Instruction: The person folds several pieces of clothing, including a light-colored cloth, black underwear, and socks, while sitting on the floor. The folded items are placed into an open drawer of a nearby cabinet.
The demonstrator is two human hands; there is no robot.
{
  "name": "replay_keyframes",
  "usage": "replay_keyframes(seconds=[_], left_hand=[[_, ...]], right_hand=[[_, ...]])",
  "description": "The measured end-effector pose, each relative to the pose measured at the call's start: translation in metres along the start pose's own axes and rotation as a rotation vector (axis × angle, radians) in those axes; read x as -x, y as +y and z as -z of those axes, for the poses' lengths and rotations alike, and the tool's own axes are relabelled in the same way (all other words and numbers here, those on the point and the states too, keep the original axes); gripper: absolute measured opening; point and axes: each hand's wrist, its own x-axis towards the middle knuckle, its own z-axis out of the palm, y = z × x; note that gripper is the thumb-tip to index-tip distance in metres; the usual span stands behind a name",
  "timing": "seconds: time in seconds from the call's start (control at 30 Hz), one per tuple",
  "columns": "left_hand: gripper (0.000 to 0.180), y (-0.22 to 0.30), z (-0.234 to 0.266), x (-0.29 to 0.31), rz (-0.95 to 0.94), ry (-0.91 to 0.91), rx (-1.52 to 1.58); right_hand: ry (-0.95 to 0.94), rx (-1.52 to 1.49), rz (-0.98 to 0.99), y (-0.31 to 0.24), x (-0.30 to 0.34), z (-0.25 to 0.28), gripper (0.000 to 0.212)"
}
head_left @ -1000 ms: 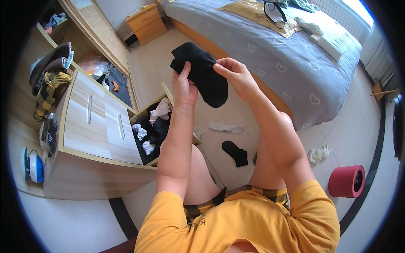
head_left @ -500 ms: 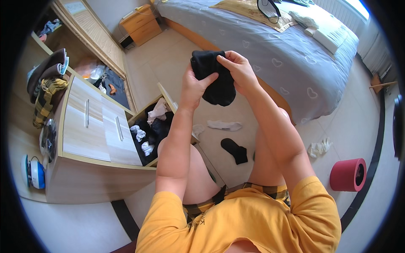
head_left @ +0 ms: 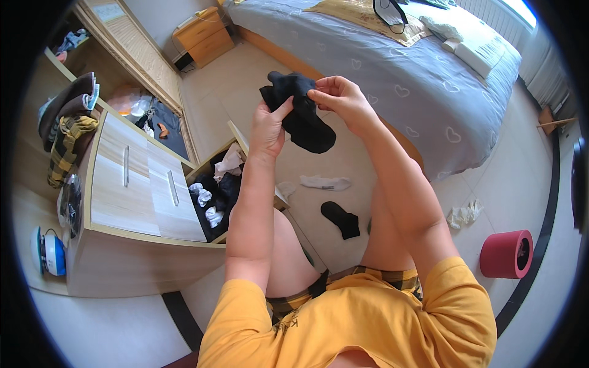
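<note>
Both hands are raised in front of me with a black sock (head_left: pixel 304 116) bunched between them. My left hand (head_left: pixel 268 126) grips its lower left part, thumb pressed on the fabric. My right hand (head_left: pixel 338 98) pinches its upper edge with the fingertips. Below the hands, on the tiled floor, lie a white sock (head_left: pixel 325 182) and another black sock (head_left: pixel 342 219). To the left an open drawer (head_left: pixel 240 140) holds several rolled black and white socks.
A wooden chest of drawers (head_left: pixel 132 184) stands at my left with clothes heaped behind it. A grey bed (head_left: pixel 392 67) fills the far side, a small nightstand (head_left: pixel 204 34) beside it. A red cylinder (head_left: pixel 504 254) and a white rag (head_left: pixel 464 214) lie on the floor at right.
The black sock hung spread out a second ago; both hands have gathered it into a tighter bundle, and the right hand has shifted to pinch its top edge.
</note>
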Motion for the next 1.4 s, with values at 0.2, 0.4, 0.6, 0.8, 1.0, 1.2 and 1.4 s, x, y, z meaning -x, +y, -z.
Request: replay_keyframes(seconds=[0.2, 0.4, 0.6, 0.8, 1.0, 1.2, 1.4], left_hand=[[0.025, -0.005, -0.002, 0.000, -0.067, 0.033, -0.010], [0.048, 0.017, 0.012, -0.003, -0.045, -0.067, 0.266], [0.057, 0.022, 0.013, 0.002, -0.025, -0.233, 0.506], [0.053, 0.013, 0.011, -0.001, 0.018, -0.149, 0.471], [0.034, 0.019, -0.006, 0.010, -0.181, -0.262, -0.200], [0.026, 0.012, -0.011, 0.019, -0.389, -0.112, -0.868], [0.008, 0.015, 0.009, 0.015, -0.253, -0.014, -0.727]], right_hand=[[0.025, 0.024, 0.171, 0.008, -0.002, -0.002, 0.033], [0.326, -0.411, 0.222, 0.000, -0.017, 0.035, 0.013], [0.257, 0.293, 0.266, 0.002, -0.008, 0.026, 0.020], [-0.088, 0.746, 0.409, 0.015, 0.015, -0.018, 0.051], [-0.038, -0.185, -0.080, 0.032, -0.011, -0.009, 0.028], [-0.050, 0.228, -0.004, 0.035, -0.004, -0.020, 0.032], [0.018, -0.063, -0.071, 0.021, 0.000, -0.023, 0.039]])
